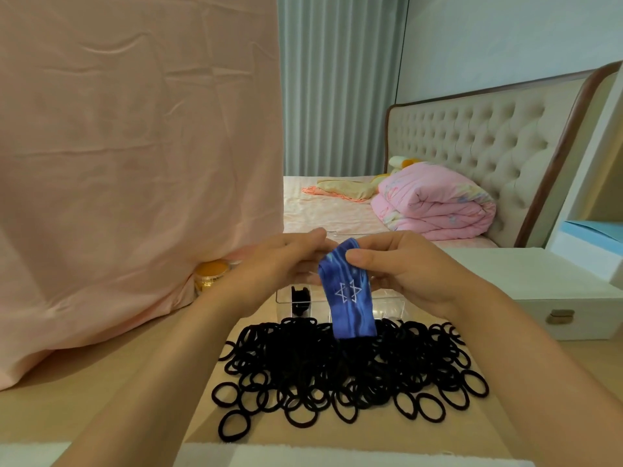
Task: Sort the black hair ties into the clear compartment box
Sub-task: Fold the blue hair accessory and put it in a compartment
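Hair ties: the black hair ties [350,372] lie in a loose heap on the worktop [101,382], close in front of the person, with single loops strayed at its 6 and 8 o'clock edges. Nearly all are still unsorted.
Box: the clear compartment box [283,298] stands touching the heap at its 12 o'clock, near enough for short transfers. Only a few sorted ties [300,299] sit in a left compartment.
Pouch: a blue pouch [350,298] with a star print hangs upright over the box, its lower end meeting the heap's far edge. It blocks the middle compartments, so it probably has to go aside first.
Right hand: the right hand [404,267] has its fingers [362,256] clamped on the pouch's top, thumb in front.
Left hand: the left hand [269,264] has its fingers drawn together at the pouch's upper left corner, seemingly pinching it.
Surroundings: gold-lidded jar [210,271] at 10 o'clock, half under a pink cloth [135,163]; white latched case [539,298] at 2 o'clock; bed [337,210] beyond.
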The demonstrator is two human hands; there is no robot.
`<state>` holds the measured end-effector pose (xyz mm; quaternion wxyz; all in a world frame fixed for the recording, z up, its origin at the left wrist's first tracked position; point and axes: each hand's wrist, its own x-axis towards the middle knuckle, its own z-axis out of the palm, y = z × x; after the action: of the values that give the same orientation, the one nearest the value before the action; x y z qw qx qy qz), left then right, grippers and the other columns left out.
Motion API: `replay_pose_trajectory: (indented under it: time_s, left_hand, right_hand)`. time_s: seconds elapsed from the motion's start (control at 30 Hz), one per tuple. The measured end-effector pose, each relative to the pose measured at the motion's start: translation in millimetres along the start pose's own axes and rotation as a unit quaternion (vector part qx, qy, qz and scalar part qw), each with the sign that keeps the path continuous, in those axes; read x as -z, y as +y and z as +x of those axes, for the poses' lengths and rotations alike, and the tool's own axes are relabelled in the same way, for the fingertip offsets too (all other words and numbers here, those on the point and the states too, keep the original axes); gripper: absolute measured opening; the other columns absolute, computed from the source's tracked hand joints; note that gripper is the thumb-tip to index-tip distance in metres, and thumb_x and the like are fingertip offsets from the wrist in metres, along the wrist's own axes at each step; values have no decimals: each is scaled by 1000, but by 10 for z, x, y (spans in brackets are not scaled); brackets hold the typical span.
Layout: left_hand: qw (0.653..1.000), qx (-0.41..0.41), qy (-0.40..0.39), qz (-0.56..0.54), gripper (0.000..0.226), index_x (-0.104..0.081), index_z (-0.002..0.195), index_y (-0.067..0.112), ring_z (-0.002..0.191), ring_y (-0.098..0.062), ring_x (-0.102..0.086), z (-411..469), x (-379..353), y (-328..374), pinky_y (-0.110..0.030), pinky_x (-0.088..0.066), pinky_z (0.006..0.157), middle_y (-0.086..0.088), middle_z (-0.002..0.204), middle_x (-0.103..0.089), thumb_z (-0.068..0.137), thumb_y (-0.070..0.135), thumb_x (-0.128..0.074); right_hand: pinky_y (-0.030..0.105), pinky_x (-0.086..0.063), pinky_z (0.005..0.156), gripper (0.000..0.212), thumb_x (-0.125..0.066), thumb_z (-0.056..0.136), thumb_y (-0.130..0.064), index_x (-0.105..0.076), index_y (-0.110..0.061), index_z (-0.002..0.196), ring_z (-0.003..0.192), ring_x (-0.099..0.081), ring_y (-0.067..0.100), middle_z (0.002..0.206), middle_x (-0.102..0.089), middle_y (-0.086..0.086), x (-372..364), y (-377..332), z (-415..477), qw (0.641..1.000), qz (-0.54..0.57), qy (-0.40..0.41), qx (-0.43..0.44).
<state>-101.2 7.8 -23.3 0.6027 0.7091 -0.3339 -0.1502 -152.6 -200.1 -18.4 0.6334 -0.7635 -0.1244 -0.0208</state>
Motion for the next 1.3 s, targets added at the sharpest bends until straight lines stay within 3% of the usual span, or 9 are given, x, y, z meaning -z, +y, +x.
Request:
replay_pose_trajectory:
  time_s: [0.2,0.33,0.5,0.6,0.77,0.83,0.97,1.13,1.3]
  left_hand:
    - [997,23,27,67,17,-75,105,22,97,-26,-71,40,-137,-66,-42,-55,92,-5,103,-78,90,30,-71]
    - [993,38,51,101,22,-78,96,12,69,-2,-63,64,-137,-72,-23,-52,73,-5,95,-79,98,24,-60]
    - [996,70,61,-1,24,-73,110,6,98,-21,-74,82,-119,-79,-25,-59,85,-10,104,-77,99,22,-58]
    - [995,79,66,-3,27,-70,116,9,94,-25,-75,65,-102,-72,-28,-61,73,-13,102,-77,102,25,-54]
    - [994,90,61,5,31,-64,121,9,72,-22,-72,62,-71,-90,-29,-59,61,-20,95,-76,105,30,-47]
    - [993,116,20,0,29,-60,125,12,66,-26,-69,42,-65,-97,-31,-60,61,-23,87,-74,103,29,-51]
    - [992,123,13,-13,32,-52,131,13,64,-25,-66,57,-52,-172,-29,-58,61,-25,85,-69,99,10,-58]
    - [985,114,61,-112,26,-63,125,11,76,-22,-57,108,-36,-226,-23,-55,58,-23,102,-63,100,7,-54]
    - [972,110,71,-193,24,-68,94,7,74,-20,-68,106,-98,-168,-26,-59,61,-18,93,-69,100,2,-45]
  right_hand:
    - [24,-56,59,6,-72,90,-15,-78,-14,92,68,-72,13,81,-78,4,-71,-74,-23,996,-78,49,2]
    - [23,-53,50,13,-81,83,-16,-75,-5,82,59,-71,12,70,-75,4,-106,-79,-1,986,-90,137,8]
    - [40,-63,79,15,-84,79,-26,-72,-17,84,87,-74,26,87,-76,6,-104,-16,33,984,-113,138,15]
    - [41,-60,88,34,-75,87,-20,-67,-16,119,97,-74,27,108,-76,11,-65,40,21,999,-1,27,-42]
    - [49,-54,100,33,-68,89,-22,-70,-3,116,109,-69,37,116,-73,18,-68,244,43,990,79,-48,-108]
    - [49,-57,91,27,-62,98,-21,-67,-5,119,99,-73,35,110,-75,17,-90,291,71,987,102,-28,-119]
    - [30,-53,45,20,-57,102,-24,-63,-9,114,57,-66,26,88,-74,18,-104,294,74,991,41,14,-124]
    - [27,-51,39,21,-53,104,-12,-59,-12,124,50,-62,23,88,-68,20,-40,298,85,991,97,12,-88]
    - [26,-49,37,24,-47,102,2,-64,-13,93,47,-56,20,68,-66,11,-59,275,81,987,156,9,-38]
